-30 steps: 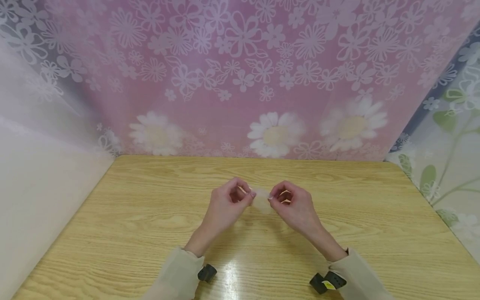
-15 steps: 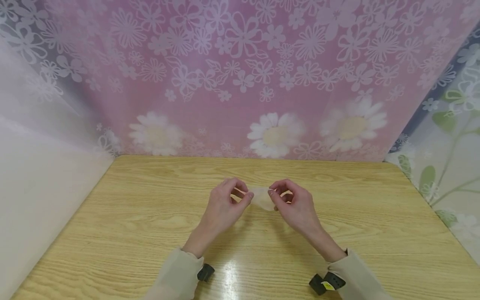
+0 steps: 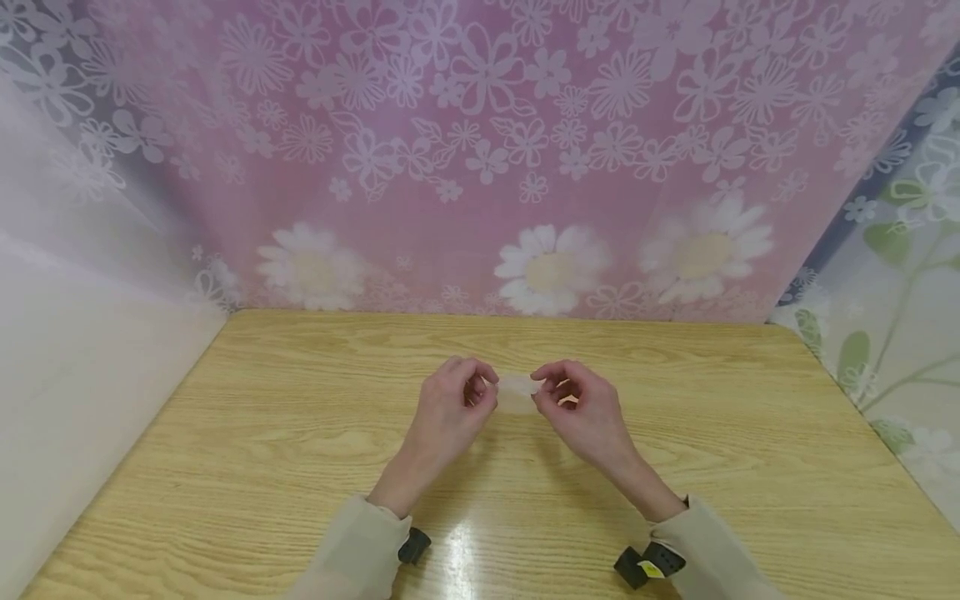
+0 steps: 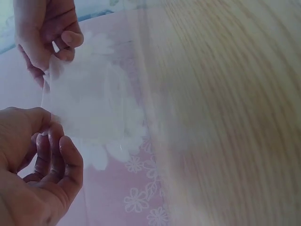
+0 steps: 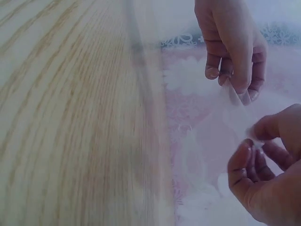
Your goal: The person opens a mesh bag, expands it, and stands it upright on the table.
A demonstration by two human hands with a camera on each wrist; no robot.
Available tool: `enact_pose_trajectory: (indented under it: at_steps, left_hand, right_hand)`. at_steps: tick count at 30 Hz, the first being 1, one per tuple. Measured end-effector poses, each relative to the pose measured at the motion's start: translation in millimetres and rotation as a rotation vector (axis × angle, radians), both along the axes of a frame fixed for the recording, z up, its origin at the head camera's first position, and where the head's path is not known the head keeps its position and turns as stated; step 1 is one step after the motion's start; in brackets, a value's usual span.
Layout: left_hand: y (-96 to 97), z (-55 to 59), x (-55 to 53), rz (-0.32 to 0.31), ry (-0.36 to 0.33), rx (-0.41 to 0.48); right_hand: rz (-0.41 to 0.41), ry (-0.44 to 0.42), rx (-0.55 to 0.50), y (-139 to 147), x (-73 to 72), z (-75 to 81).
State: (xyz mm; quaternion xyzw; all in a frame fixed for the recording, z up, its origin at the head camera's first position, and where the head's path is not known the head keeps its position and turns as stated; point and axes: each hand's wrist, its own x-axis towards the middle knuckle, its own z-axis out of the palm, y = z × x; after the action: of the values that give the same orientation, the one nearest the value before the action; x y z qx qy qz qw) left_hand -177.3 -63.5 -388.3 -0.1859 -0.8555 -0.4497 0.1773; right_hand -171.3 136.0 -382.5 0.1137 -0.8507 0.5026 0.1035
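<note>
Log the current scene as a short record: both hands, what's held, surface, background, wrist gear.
left hand: pinches the translucent sheet at its left side
right hand: pinches it at its right side
translucent sheet: thin, whitish, spans the gap between the hands; single or layered, cannot tell
table: wood-grain top, below the hands
backdrop: pink with white flowers, beyond the table's far edge
wrist devices: black, one at each wrist

Two hands (image 3: 453, 404) pinching a translucent sheet (image 3: 514, 390) between them, wood-grain table (image 3: 300, 400) below, pink flowered backdrop (image 3: 450, 225) behind
</note>
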Motion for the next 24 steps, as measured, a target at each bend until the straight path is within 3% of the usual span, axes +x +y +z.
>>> enact_pose_trajectory:
  at_steps: [5,9,14,18,21,24]
  left_hand:
    - [-0.5,-1.3,0.9,0.0,-0.045,0.047]
    - [-0.6,-1.2,1.0,-0.014,-0.046,0.071]
    - [1.3,-0.5,1.0,-0.053,-0.005,0.084]
    - [4.0,0.3,2.5,-0.072,0.045,0.072]
    - [6.1,0.6,3.5,-0.049,0.059,0.072]
    - [7.6,0.3,3.2,-0.022,0.038,0.088]
  right_hand:
    - [0.022,-0.072,0.039,0.7,0.4,0.2]
    - [0.026,-0.062,0.018,0.7,-0.7,-1.4]
    - [-0.013,0.031,-0.042,1.5,-2.1,-4.3]
    - [-0.044,0.166,-0.08,0.5,-4.2,-7.5]
    - [-0.088,0.227,-0.089,-0.6,-5.7,-9.3]
    - [-0.137,0.217,-0.073,-0.8,-5.9,-9.2]
